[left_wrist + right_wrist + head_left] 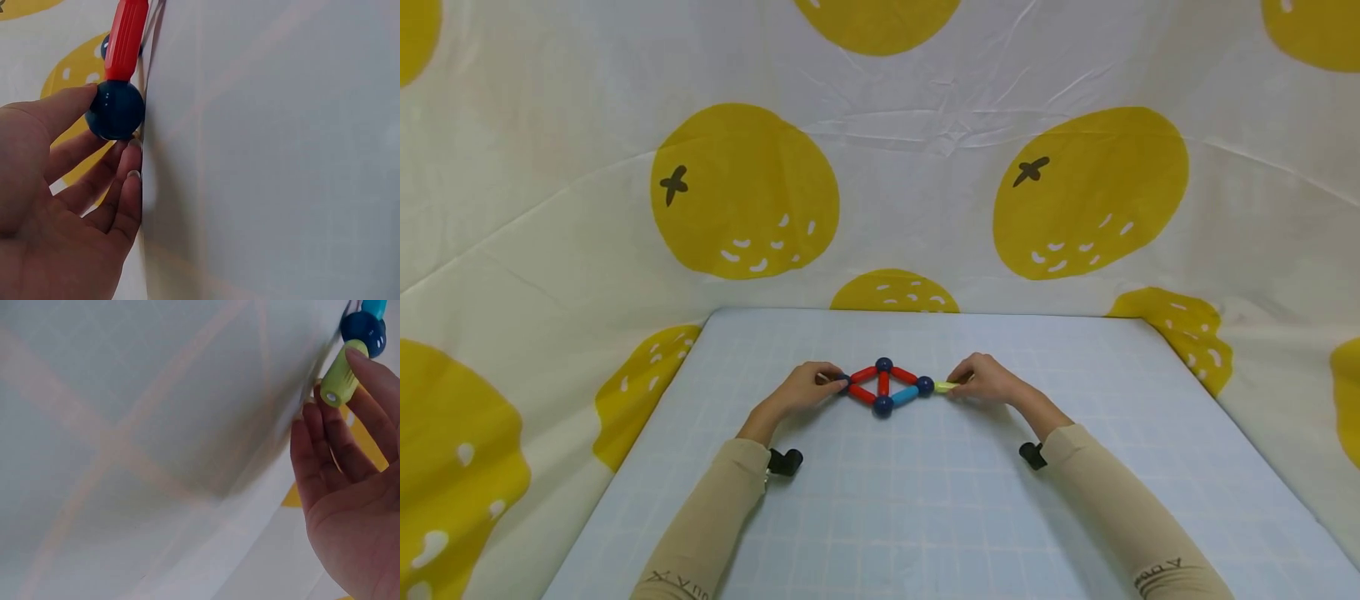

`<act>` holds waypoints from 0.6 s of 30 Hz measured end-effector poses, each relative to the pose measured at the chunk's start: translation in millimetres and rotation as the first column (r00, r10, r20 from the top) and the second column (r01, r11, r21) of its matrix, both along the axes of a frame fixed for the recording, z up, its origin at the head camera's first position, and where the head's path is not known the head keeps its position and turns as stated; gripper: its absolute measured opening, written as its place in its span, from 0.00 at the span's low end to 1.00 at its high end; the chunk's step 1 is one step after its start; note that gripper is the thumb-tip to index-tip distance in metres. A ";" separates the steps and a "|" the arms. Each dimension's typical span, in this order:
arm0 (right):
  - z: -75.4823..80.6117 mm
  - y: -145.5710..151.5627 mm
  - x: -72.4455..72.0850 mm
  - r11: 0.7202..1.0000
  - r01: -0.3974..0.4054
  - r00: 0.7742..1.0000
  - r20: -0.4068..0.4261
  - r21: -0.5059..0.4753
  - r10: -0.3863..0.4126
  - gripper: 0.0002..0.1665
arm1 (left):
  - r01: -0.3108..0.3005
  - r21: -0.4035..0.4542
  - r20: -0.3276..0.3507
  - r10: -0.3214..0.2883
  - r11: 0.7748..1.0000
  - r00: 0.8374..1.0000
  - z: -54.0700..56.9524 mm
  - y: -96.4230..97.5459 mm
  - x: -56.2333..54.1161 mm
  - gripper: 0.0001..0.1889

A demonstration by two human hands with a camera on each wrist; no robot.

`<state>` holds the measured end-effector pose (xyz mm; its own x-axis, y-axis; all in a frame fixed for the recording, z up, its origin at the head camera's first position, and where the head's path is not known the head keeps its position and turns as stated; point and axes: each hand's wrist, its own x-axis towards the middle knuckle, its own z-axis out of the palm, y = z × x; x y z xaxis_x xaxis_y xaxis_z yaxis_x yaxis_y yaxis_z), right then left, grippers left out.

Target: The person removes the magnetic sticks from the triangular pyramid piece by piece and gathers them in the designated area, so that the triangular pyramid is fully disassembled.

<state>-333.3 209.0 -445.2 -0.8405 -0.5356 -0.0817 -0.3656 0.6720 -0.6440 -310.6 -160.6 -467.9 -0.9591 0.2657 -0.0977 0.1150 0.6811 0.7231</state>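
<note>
A flat diamond of red rods (pixel 883 384), one light-blue rod (pixel 905 396) and dark blue balls (pixel 883 407) lies on the table. One of the red rods crosses its middle. At its left corner my left hand (pixel 808 386) pinches a dark blue ball (pixel 115 111) between thumb and fingers, and a red rod (pixel 127 40) joins that ball. My right hand (pixel 988 379) pinches a light-green rod (pixel 342 375) between thumb and fingers. That rod's far end meets the ball (pixel 364 331) at the right corner, where the light-blue rod also joins.
The table (pixel 880 517) has a pale blue checked cover. Behind and beside it hangs a white cloth (pixel 917 192) printed with large yellow fruit. Dark wrist-worn devices (pixel 786 462) stick out by both sleeves, above the table.
</note>
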 end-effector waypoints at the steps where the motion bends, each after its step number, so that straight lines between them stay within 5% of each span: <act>1: -0.4 0.2 -0.5 1.000 0.001 1.000 0.004 0.001 -0.001 0.13 | -0.003 0.002 0.002 0.003 1.000 1.000 0.6 0.4 0.2 0.19; 9: 6.0 -5.1 -0.1 0.999 -0.036 0.999 -0.041 0.003 0.036 0.18 | -0.004 -0.004 -0.004 0.004 1.000 1.000 0.1 1.2 1.0 0.18; 18: 23.5 -55.8 2.7 0.992 -0.102 0.988 -0.121 -0.072 0.092 0.28 | -0.015 -0.005 0.013 0.015 1.000 1.000 0.2 2.3 1.9 0.17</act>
